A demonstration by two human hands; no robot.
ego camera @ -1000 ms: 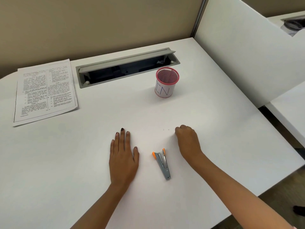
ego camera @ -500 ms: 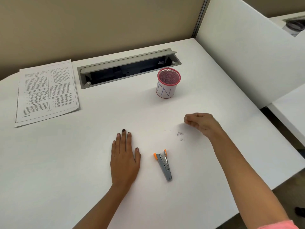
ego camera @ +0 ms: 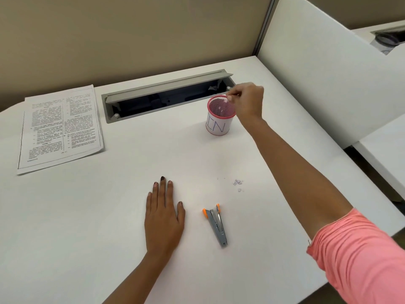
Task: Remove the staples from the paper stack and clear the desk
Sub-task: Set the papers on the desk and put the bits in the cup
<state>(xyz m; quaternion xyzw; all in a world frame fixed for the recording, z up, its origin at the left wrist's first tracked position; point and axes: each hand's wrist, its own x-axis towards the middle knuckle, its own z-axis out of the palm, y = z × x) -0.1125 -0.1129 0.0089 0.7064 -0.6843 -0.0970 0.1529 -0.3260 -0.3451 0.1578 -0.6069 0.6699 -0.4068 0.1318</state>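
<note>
The right hand (ego camera: 247, 102) is held over the pink mesh cup (ego camera: 220, 123), its fingers (ego camera: 233, 94) pinched on blurred pale bits (ego camera: 229, 98). The left hand (ego camera: 163, 218) is laid flat on the worktop (ego camera: 87, 216), fingers straight, pressed together. Loose staples (ego camera: 237, 183) lie near a grey tool (ego camera: 217, 224), and the paper stack (ego camera: 61, 128) lies far left.

Loose staples (ego camera: 237, 183) (tiny specks), right hand (ego camera: 247, 102) blurred.
</note>
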